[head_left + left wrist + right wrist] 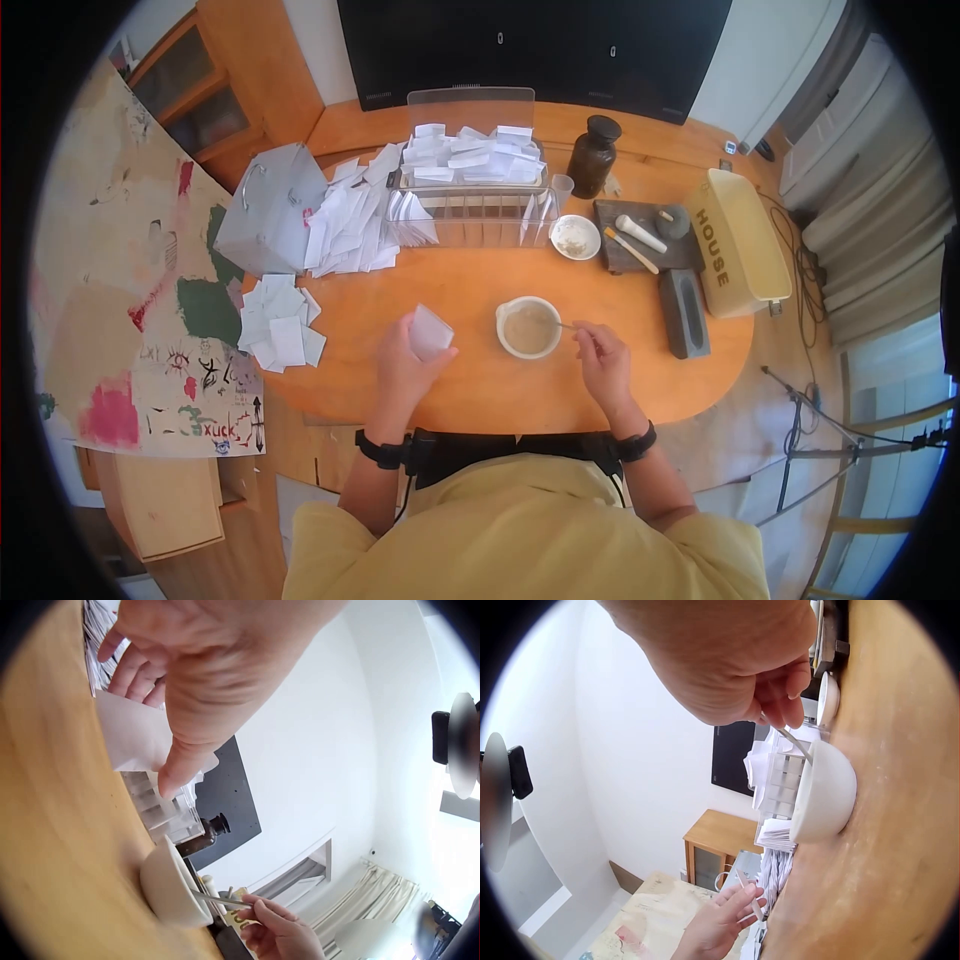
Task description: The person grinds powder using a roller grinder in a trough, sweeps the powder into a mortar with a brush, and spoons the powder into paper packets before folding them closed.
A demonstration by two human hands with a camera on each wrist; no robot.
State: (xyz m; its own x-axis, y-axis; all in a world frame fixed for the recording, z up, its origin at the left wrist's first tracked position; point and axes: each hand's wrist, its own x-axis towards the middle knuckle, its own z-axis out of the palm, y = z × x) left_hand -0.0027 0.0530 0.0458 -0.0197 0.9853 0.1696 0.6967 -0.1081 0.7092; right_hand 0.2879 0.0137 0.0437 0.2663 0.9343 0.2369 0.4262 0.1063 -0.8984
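Observation:
My left hand [404,362] holds a small folded white paper packet [431,333] between thumb and fingers, left of the bowl. In the left wrist view the thumb lies along one side of the packet [133,735], with the fingers behind it. My right hand [605,362] pinches the thin metal handle of a spoon [562,325]. The spoon's far end dips into a white lipped bowl [501,318] holding light brown powder [527,331]. In the right wrist view the bowl [826,796] stands upright on the wooden table, and its wall hides the spoon's tip.
White packets [280,330] lie in piles on the left, beside a metal box [272,205]. Behind stands a clear rack [470,218] filled with packets. Toward the right are a small white dish [574,237], dark jar [595,158], grey stone trough [684,313] and yellow HOUSE bin [745,245].

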